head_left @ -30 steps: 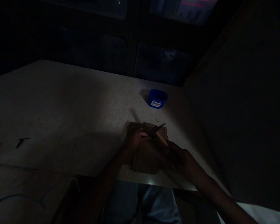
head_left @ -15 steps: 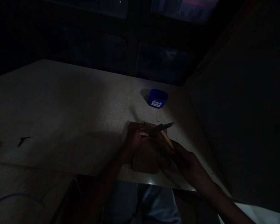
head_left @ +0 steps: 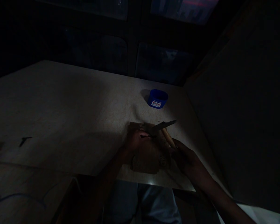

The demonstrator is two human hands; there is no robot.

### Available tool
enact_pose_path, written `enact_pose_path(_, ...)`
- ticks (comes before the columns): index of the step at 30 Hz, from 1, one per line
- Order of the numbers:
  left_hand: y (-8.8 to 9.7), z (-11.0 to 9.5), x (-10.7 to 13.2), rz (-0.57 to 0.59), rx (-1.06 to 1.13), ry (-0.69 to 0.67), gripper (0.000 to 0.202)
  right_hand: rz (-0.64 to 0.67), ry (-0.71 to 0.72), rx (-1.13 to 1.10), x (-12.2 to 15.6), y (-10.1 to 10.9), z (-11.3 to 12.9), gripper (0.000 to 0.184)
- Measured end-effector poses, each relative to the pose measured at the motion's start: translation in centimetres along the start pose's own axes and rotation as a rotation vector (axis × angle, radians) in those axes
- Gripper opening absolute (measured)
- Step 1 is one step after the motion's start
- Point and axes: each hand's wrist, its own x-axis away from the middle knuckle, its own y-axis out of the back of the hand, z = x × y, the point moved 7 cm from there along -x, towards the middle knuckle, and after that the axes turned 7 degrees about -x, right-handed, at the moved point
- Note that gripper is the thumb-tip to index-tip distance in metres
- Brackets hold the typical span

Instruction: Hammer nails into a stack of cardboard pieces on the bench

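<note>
The scene is very dark. A brown, perforated board-like piece (head_left: 146, 157) lies near the table's front edge. My left hand (head_left: 134, 140) presses on its upper left part, fingers curled over it. My right hand (head_left: 183, 154) is closed round the pale wooden handle of a tool (head_left: 164, 129) whose dark metal blade points up and to the right above the brown piece.
A small blue tub (head_left: 157, 98) with a label stands farther back on the pale speckled table (head_left: 72, 105). A small dark object (head_left: 24, 140) lies at the far left. A dark wall rises on the right, and dim windows are behind.
The tool's blade has swung up and to the right, away from my left hand. My right hand shifted slightly right. My left hand stays on the brown piece.
</note>
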Motion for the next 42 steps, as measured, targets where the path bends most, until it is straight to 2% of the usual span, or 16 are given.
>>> enact_pose_path(5, -0.1, 0.4, 0.0, -0.005, 0.042, 0.055, 0.015, -0.024, -0.009, -0.037, 0.2, 0.3, 0.2, 0.051)
enact_pose_path(8, -0.3, 0.6, 0.0, 0.014, 0.061, 0.075, 0.023, -0.051, -0.054, -0.118, 0.6, -0.7, -1.5, 0.051)
enact_pose_path(11, -0.1, 0.7, 0.2, 0.014, 0.035, 0.084, 0.031, -0.159, -0.096, -0.212, 1.1, -2.1, -3.1, 0.054)
enact_pose_path(17, 0.5, -0.3, 0.3, 0.081, -0.043, 0.042, 0.033, -0.31, -0.068, -0.306, 1.5, -4.3, -4.2, 0.044)
enact_pose_path(27, 1.2, -2.5, 0.4, 0.182, -0.159, 0.022, 0.034, -0.375, -0.038, -0.347, 1.3, -3.9, -5.6, 0.042)
enact_pose_path(31, 1.5, -2.6, 0.7, 0.172, -0.199, 0.015, 0.045, -0.361, -0.036, -0.376, 1.2, -4.1, -6.2, 0.045)
enact_pose_path(36, 1.7, -1.9, 0.7, 0.178, -0.11, 0.002, 0.055, -0.353, -0.013, -0.381, 1.1, -4.5, -6.9, 0.048)
enact_pose_path(42, 2.5, -0.7, 0.8, 0.131, 0.111, 0.099, 0.056, -0.391, -0.009, -0.425, 1.0, -4.6, -7.4, 0.048)
